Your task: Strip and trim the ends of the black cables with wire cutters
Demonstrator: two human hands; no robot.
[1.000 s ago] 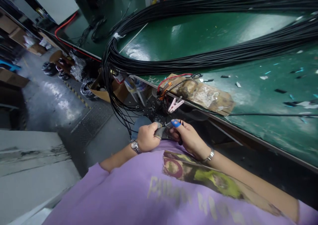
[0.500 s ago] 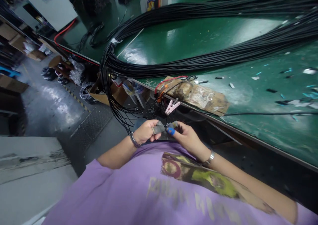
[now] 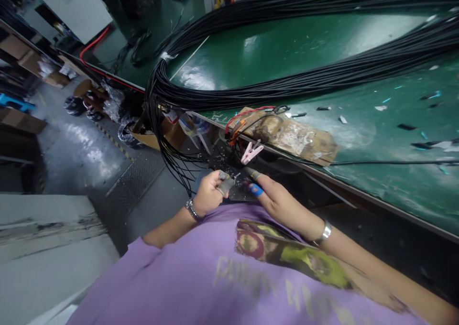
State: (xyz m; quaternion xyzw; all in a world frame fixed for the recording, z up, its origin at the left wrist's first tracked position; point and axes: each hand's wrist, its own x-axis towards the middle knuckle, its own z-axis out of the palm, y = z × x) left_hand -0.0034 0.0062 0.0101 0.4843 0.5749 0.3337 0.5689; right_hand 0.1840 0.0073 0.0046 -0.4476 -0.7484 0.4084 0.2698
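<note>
My left hand [image 3: 211, 191] is closed in a pinch, with grey wraps on its fingers. A thin pale cable end [image 3: 237, 175] sticks out past its fingertips; the rest of that cable is hidden in the hand. A short gap to the right, my right hand [image 3: 274, 193] has thumb and forefinger apart and nothing visible between them. Blue tape covers its thumb tip. Loose ends of the black cable bundle [image 3: 158, 93] hang over the table edge down to my left hand. Just beyond both hands, a pink clothespin-like clip [image 3: 251, 153] is at the table's edge.
The green table [image 3: 247, 67] carries the long cable bundle. A taped wooden block [image 3: 304, 141] with red and orange wires lies on its near edge. Black and blue scraps [image 3: 407, 126] are scattered rightward. A cardboard box [image 3: 175, 136] stands below, and a white surface [image 3: 46, 248] is at left.
My hands have come apart: the right has moved rightward and its fingers have opened. The left still pinches, with the cable end now showing. The view has shifted slightly.
</note>
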